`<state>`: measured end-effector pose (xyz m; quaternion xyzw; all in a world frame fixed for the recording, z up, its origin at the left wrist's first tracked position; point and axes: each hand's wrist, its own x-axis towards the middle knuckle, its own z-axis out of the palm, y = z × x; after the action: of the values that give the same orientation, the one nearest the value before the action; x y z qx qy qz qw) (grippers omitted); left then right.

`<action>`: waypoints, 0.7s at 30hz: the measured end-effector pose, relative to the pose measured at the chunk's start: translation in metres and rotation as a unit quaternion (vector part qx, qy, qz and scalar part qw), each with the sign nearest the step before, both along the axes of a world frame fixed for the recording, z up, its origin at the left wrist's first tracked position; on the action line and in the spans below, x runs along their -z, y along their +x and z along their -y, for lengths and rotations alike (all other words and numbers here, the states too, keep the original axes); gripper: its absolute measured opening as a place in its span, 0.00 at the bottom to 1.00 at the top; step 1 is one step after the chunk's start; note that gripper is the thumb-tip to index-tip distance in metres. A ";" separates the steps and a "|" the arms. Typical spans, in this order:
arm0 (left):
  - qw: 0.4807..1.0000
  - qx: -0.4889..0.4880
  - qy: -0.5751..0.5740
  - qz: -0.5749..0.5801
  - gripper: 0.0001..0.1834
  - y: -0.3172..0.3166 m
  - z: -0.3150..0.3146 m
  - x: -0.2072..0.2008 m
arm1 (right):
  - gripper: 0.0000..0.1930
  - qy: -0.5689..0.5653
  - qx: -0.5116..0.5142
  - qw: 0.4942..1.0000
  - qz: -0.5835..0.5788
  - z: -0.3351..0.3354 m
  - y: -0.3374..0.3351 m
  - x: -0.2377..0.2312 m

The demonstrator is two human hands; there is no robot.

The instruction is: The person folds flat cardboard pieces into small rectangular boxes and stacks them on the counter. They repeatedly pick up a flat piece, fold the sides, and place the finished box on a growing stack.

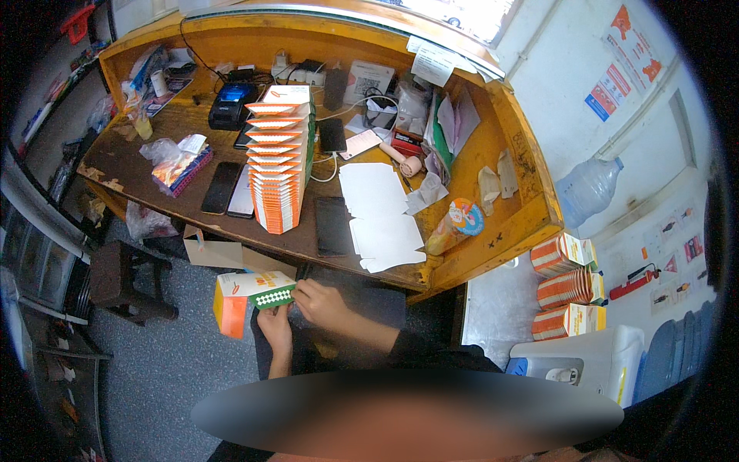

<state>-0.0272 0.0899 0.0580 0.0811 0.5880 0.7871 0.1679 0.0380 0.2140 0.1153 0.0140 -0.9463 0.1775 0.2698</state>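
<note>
The carton (248, 286), white, orange and green, is in the person's 2 hands, in front of the desk (135, 179) and lower than its top. The left hand (275, 327) reaches up from beneath with its fingers closed on the lower edge of the green panel (273, 298), and the right hand (317, 302) pinches that panel's right end, fingertips drawn in close with only the edge between them. How hard either squeezes I cannot tell, and the fingertips behind the card are hidden. The work at this edge looks fine and close, so the left hand would do best as a steady support while the right makes the small adjustments. Light, even pressure should suit thin card; too firm a pinch could dent the panel or start a crease off its line. The orange flap (232, 317) hangs down at the far left, away from both hands, so the carton may well tip that way if the left hand slackens. Working a little clear of the desk edge would guard against a snag. The tall cartons stack (279, 181) and the 2 white card sheets (375, 190) lie on the desktop, well out of the hands' way.
</note>
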 end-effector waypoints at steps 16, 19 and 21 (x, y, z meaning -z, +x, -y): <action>0.956 -0.060 -0.218 -0.184 0.11 -0.010 0.010 -0.092 | 0.08 -0.249 -0.082 0.964 -0.037 -0.016 -0.005 -0.087; 0.991 0.013 -0.017 -0.133 0.07 -0.010 0.010 -0.086 | 0.09 -0.275 -0.085 0.958 -0.008 -0.015 -0.006 -0.095; 0.989 0.013 -0.028 -0.146 0.06 -0.005 0.012 -0.082 | 0.09 -0.311 -0.088 0.946 0.033 -0.016 -0.007 -0.099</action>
<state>-0.0318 0.0782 0.1397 0.1976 0.6266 0.7481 0.0927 0.0308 0.2296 0.2143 0.0071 -0.8475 0.4861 0.2129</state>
